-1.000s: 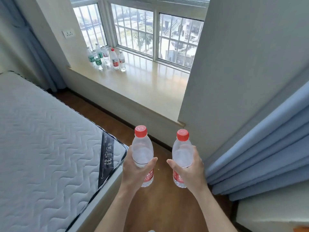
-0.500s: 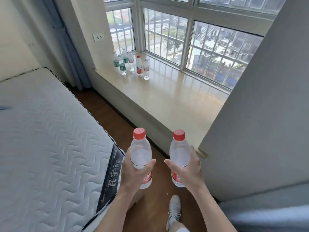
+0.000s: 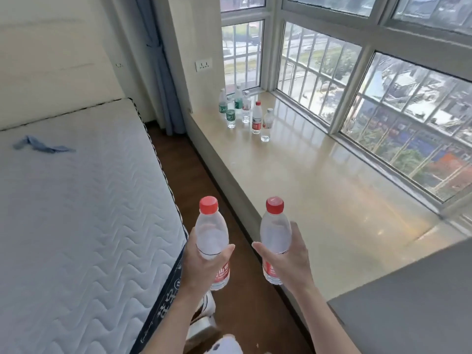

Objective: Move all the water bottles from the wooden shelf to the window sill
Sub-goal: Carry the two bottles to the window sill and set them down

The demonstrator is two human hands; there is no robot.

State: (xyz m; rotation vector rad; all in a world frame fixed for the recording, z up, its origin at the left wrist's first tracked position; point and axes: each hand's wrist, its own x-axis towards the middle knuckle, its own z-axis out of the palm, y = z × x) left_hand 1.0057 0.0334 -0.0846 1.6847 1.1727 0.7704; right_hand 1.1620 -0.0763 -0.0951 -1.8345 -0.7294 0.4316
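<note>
Water bottles, two of them, are in my hands in the head view. I hold them upright above the brown floor point(image 3: 184, 169), between the mattress point(image 3: 76, 213) and the window sill point(image 3: 319, 187). The left bottle point(image 3: 212, 231) is of clear plastic, with a red cap and a red label low on its body. My left hand point(image 3: 201, 267) is wrapped around its middle, and the thumb lies across the front. The right bottle point(image 3: 275, 231) looks the same, with a red cap and a red label. My right hand point(image 3: 291, 264) grasps it around the lower half, and it appears in front of the sill's near edge. The two bottles are near each other but do not touch.

At the far end of the sill, close to the window point(image 3: 319, 72), stands a group of bottles point(image 3: 245, 113), all upright. Some have green labels, one has a red cap and a red label, and others are clear with pale caps. A small blue cloth point(image 3: 38, 146) lies on the mattress. A blue curtain point(image 3: 158, 72) hangs in the corner, with a white socket point(image 3: 203, 65) on the wall beside it.
</note>
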